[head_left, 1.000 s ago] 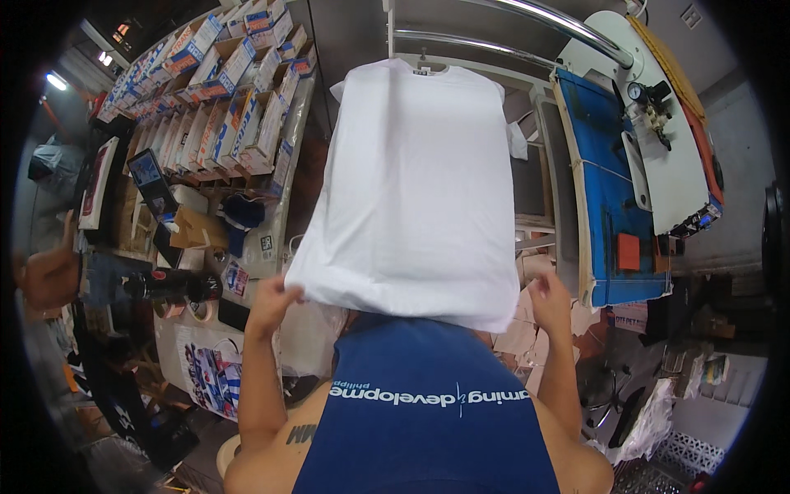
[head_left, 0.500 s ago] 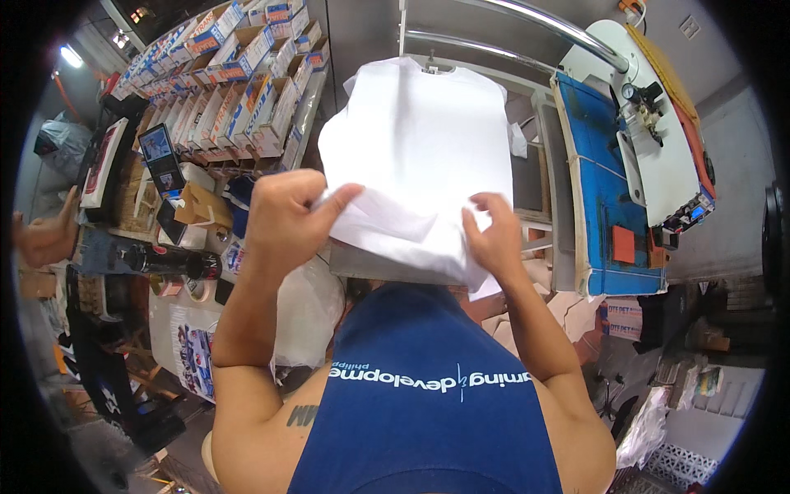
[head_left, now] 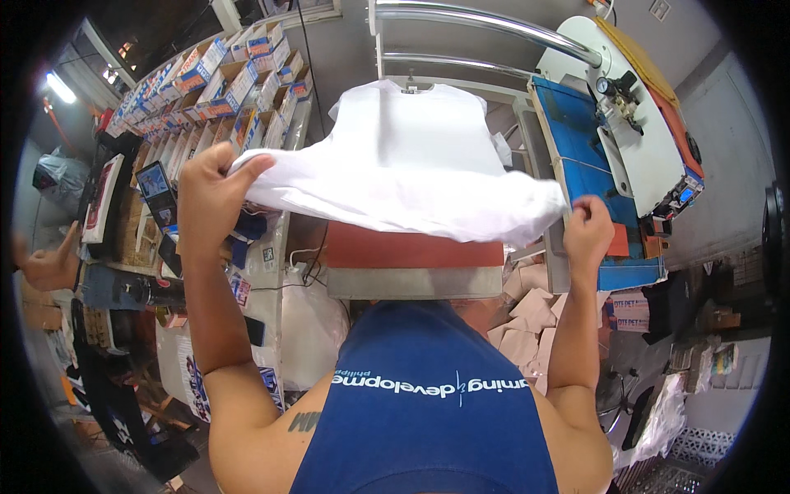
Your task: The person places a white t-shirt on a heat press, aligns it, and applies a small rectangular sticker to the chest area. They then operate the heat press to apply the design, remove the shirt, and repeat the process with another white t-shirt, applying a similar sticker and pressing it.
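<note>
A blue top (head_left: 436, 350) bears white lettering; both forearms (head_left: 212, 305) reach forward, spread apart. The left hand (head_left: 212, 185) pinches one lifted end of a white T-shirt (head_left: 428, 140) spread beyond a red pad (head_left: 411, 249); the right hand (head_left: 590, 230) curls at the other end, its grip unclear. Farther left stand printed boxes (head_left: 224, 105).

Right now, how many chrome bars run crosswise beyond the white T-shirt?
2: the thick chrome bar at the top, and the thinner chrome bar below it in view, beyond the white T-shirt. Others may be hidden.
</note>
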Demonstrator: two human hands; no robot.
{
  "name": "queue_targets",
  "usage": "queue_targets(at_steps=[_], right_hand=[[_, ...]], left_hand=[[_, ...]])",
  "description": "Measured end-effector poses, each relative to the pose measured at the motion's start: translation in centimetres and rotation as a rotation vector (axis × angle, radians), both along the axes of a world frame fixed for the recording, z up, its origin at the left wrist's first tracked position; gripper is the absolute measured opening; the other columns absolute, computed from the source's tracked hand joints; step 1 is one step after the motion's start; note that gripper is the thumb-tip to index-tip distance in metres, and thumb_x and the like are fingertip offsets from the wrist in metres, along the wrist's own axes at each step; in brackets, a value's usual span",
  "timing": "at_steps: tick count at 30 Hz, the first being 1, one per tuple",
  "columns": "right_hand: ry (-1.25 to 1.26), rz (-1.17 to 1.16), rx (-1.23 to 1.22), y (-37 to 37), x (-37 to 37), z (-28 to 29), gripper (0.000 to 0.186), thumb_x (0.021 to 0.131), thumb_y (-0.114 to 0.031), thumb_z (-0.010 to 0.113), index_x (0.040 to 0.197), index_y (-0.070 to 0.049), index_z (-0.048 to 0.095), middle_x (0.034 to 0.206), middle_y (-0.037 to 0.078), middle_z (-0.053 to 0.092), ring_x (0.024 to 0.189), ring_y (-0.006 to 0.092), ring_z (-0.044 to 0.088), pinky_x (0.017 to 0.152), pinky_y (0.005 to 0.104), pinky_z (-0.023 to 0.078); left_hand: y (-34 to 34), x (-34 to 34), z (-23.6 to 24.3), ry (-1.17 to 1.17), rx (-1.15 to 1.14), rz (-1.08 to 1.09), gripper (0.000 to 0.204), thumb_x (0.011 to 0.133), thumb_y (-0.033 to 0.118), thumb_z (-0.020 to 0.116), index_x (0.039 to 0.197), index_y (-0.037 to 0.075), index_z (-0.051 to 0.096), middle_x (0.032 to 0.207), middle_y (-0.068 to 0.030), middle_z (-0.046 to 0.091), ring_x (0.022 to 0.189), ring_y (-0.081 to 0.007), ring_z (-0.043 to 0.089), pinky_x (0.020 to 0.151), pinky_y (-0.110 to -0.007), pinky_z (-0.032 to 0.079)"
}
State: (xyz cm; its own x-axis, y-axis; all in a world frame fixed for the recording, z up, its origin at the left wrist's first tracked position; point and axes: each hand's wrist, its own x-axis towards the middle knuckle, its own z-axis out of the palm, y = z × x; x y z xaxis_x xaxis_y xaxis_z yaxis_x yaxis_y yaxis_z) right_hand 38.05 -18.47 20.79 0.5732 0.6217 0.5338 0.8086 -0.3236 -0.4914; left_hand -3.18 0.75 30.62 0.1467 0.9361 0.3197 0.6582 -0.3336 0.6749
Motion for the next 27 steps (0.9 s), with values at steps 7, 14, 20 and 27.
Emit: queue_targets(at_steps=[7, 14, 20, 27], right_hand=[[-0.064, 0.665, 0.187, 11.2, -14.5, 0.0, 0.046, 0.073, 0.001, 0.066, 0.119, -0.002, 0.066, 0.112, 0.021, 0.069, 0.104, 0.0365, 0.067, 0.094, 0.0405, 0.052], [-0.123, 0.048, -0.13, 4.7, 1.6, -4.7, 0.04, 0.077, 0.001, 0.056, 0.114, -0.002, 0.067, 0.11, 0.023, 0.068, 0.107, 0.0399, 0.064, 0.094, 0.0454, 0.051], [0.641, 0.17, -0.396, 4.8, 8.3, 7.4, 0.017, 0.092, -0.015, 0.065, 0.106, -0.005, 0.067, 0.084, 0.004, 0.068, 0.069, 0.0132, 0.064, 0.057, 0.0286, 0.053], [0.262, 0.36, -0.385, 10.7, 8.5, 20.3, 0.024, 0.088, -0.01, 0.057, 0.109, 0.0, 0.065, 0.089, 0.013, 0.069, 0.075, 0.0201, 0.069, 0.061, 0.0346, 0.057]], left_hand=[[-2.3, 8.3, -0.4, 0.047, 0.07, -0.553, 0.028, 0.083, 0.014, 0.081, 0.081, 0.002, 0.056, 0.064, -0.0037, 0.052, 0.061, -0.0053, 0.046, 0.054, -0.024, 0.038], [2.6, 1.3, 2.2, -0.115, 0.304, -0.29, 0.015, 0.089, 0.011, 0.075, 0.084, 0.005, 0.063, 0.073, 0.0008, 0.063, 0.067, -0.0059, 0.056, 0.061, -0.024, 0.044], [11.1, -0.6, 4.3, -0.206, 0.365, -0.119, 0.023, 0.093, 0.023, 0.074, 0.087, 0.002, 0.067, 0.075, -0.0017, 0.066, 0.066, -0.0059, 0.054, 0.06, -0.023, 0.043], [18.3, -1.6, 10.6, -0.048, 0.397, -0.485, 0.023, 0.095, 0.024, 0.072, 0.097, 0.002, 0.072, 0.082, -0.0018, 0.069, 0.072, -0.0069, 0.061, 0.064, -0.021, 0.047]])
